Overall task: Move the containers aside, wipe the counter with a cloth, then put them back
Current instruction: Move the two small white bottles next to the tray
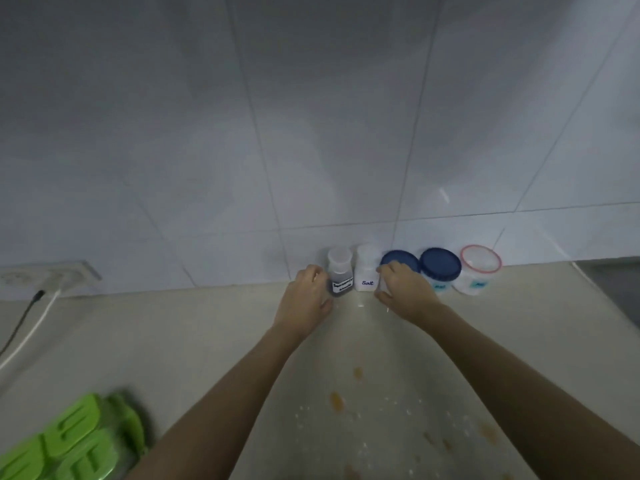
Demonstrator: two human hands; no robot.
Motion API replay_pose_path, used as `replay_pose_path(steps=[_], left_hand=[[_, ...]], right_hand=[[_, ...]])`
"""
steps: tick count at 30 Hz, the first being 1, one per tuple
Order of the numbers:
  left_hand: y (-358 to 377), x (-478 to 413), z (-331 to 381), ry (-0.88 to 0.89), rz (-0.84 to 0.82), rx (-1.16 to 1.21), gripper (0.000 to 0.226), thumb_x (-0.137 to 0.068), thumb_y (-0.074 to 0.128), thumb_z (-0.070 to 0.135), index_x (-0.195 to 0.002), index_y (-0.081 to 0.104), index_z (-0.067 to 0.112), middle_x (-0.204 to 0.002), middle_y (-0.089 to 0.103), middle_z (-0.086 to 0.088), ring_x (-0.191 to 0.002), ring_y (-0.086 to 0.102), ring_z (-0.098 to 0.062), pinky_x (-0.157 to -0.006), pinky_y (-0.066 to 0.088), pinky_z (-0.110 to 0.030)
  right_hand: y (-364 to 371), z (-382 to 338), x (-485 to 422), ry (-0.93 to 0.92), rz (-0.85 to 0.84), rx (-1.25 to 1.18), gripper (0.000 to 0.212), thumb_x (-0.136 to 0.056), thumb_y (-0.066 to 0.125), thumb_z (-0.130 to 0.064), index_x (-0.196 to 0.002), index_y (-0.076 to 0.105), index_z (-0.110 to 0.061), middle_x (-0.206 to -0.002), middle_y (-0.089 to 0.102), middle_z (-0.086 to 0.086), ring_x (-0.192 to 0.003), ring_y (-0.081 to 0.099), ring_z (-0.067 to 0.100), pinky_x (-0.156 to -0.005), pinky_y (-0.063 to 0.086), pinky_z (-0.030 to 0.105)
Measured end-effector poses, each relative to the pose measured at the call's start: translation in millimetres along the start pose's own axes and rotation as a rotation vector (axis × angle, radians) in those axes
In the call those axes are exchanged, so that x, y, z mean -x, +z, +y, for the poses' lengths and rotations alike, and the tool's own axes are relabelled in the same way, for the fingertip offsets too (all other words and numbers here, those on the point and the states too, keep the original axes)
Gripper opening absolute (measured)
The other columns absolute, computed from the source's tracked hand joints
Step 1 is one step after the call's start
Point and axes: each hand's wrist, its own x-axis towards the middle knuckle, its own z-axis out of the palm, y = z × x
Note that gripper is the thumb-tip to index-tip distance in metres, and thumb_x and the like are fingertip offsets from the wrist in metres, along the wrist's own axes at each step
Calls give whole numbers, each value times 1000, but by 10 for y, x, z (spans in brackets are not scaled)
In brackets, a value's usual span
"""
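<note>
left hand (306,294): fingers curled around the dark jar (340,276), touching its left side
right hand (403,292): half open, cupped against the salt jar (367,273)
containers: lined up along the wall (311,133)
counter (207,341): orange stains (336,400), white crumbs

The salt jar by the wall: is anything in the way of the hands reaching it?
Nothing visible. The salt jar stands between the two hands, the right hand beside it and the left hand at the dark jar next to it.
</note>
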Motion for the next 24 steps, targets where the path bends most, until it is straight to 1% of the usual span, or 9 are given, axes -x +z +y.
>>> replay_pose_path(steps=[3,5,6,8,11,13,15,19,24], left_hand=[[116,-340,109,-90,-107,3,69,-83,64,34,-142,34,17,-151,25,-13,-135,30,-34,-104,39,-44],[201,-582,147,-136,-153,-43,82,-82,66,41,-149,21,23,-157,10,-14,-141,21,-35,-108,34,-46],[239,-678,153,-152,-172,-38,85,-83,66,42,-150,17,25,-158,8,-13,-142,19,-35,-109,33,-46],[273,-803,158,-160,-203,8,84,-84,65,37,-151,16,24,-159,10,-10,-142,21,-32,-110,33,-44],[371,-910,165,-107,-144,-29,70,-87,62,25,-148,28,19,-151,28,-10,-129,36,-35,-105,37,-39],[376,-917,199,-67,-87,-76,55,-88,59,20,-140,41,14,-140,38,-12,-117,44,-36,-99,37,-38],[362,-911,251,-51,-87,-89,45,-89,58,15,-132,48,10,-134,41,-14,-110,46,-34,-95,38,-38],[299,-816,235,-55,-114,-138,41,-89,58,13,-129,49,11,-130,43,-14,-102,51,-37,-94,41,-39],[10,-419,38,-191,-141,-21,45,-86,64,16,-128,52,9,-124,45,-18,-103,56,-41,-93,44,-40]], right_hand=[[-24,47,-275,-45,-1,47,55,-91,53,-29,-138,36,-6,-142,39,15,-126,40,32,-100,41,45],[-22,89,-460,-91,5,76,61,-90,56,-25,-143,30,-9,-152,28,13,-133,35,32,-103,39,44],[-15,99,-549,-109,-3,79,64,-89,58,-23,-144,27,-10,-155,24,11,-134,33,31,-104,38,42],[8,80,-690,-115,-14,87,65,-88,59,-17,-145,27,-11,-153,27,13,-132,35,32,-101,38,41],[75,112,-866,-96,17,92,61,-86,59,-11,-140,32,-7,-142,36,17,-120,42,34,-93,44,41],[98,125,-899,-82,25,102,60,-87,59,-15,-139,32,-6,-138,36,20,-117,42,35,-90,44,40],[110,142,-892,-102,27,113,59,-88,60,-23,-138,33,-5,-134,40,22,-117,42,35,-91,42,39],[102,155,-773,-169,42,154,57,-85,62,-29,-133,39,-8,-128,47,16,-114,46,33,-89,42,40],[-21,-66,-414,-203,54,126,54,-84,65,-30,-130,44,-11,-126,50,13,-112,48,31,-85,44,40]])
